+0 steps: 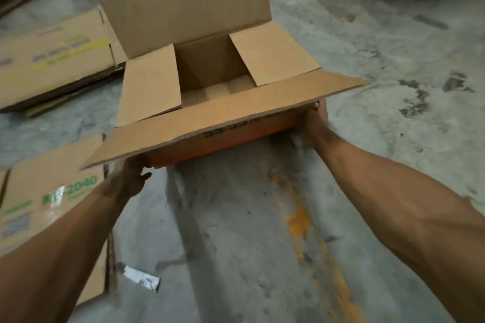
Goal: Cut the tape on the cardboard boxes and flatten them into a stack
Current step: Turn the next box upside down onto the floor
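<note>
Two hands grasp the open cardboard box [210, 71] at its near corners: left hand [131, 176], right hand [316, 123], fingers curled round it.

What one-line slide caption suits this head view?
Both hands, left hand and right hand, hold an open cardboard box above the concrete floor, flattened boxes nearby.

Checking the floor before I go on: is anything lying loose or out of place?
A small white scrap lies loose on the concrete floor beside the flattened box. Too blurred to identify.
</note>
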